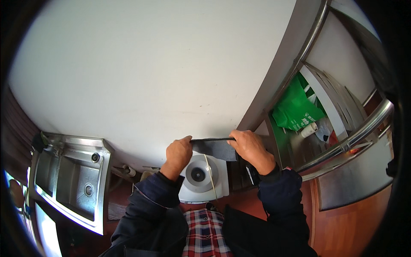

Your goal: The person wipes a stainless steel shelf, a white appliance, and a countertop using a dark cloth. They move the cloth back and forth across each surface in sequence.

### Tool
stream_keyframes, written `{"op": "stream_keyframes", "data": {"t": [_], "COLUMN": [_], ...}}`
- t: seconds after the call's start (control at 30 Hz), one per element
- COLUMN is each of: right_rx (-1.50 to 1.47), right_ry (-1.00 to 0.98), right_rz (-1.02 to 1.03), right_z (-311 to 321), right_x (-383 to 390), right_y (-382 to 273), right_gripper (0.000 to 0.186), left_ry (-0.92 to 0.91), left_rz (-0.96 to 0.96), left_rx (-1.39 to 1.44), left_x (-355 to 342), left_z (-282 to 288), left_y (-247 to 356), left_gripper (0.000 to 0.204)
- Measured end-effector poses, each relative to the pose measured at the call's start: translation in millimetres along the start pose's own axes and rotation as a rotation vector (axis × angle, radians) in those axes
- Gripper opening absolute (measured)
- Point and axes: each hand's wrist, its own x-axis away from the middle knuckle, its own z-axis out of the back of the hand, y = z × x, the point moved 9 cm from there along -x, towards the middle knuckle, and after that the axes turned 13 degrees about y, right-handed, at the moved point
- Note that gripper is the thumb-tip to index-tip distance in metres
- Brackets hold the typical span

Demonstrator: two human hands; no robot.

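Between my two hands a dark grey piece of cloth (216, 150) is stretched, its upper edge nearly straight. My left hand (179, 154) pinches the left end of that edge, thumb on top. The right end is gripped by my right hand (250, 147), with the fingers curled round it. Just below the cloth stands a white appliance (220, 186) with a round grey recess and a dark hole in its middle. A thin pale cord (209, 171) runs down across its top. The cloth's lower part hangs behind the appliance's far edge or over it; I cannot tell which.
A steel double sink (77, 184) stands at the left. At the right, a steel-railed shelf unit (329, 152) holds a green bag (295, 105), a white roll (309, 129) and clear plastic. A white wall (150, 73) rises ahead.
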Motion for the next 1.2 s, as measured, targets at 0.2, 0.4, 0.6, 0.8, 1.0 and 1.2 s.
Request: {"op": "stream_keyframes", "data": {"t": [0.2,0.4,0.6,0.8,1.0,1.2], "right_rx": [0.045,-0.581,-1.272,-1.152,-1.013,-1.071], "right_ry": [0.101,-0.02,0.29,0.54,0.378,0.346], "right_rz": [0.003,-0.583,-0.488,-0.113,-0.398,-0.471], "right_z": [-27.8,-25.8,34.6,88.1,-22.9,-60.8], "right_x": [11.0,-3.4,-36.3,-58.1,-10.0,6.0], "right_y": [34.5,83.1,69.2,57.0,106.1,114.4], "right_gripper": [0.016,0.026,0.032,0.034,0.03,0.029], "left_ry": [-0.147,0.07,0.179,0.253,0.1,0.074], "left_rz": [0.418,0.167,-0.023,-0.147,0.098,0.157], "left_rx": [1.004,1.005,1.204,1.166,0.927,0.91], "left_x": [-12.2,-50.1,-95.8,-106.6,-58.3,-47.1], "left_z": [-18.9,8.8,90.2,126.2,16.7,-11.3], "left_y": [-27.1,11.4,77.2,104.4,33.3,11.5], "left_gripper": [0.03,0.04,0.046,0.048,0.045,0.046]}}
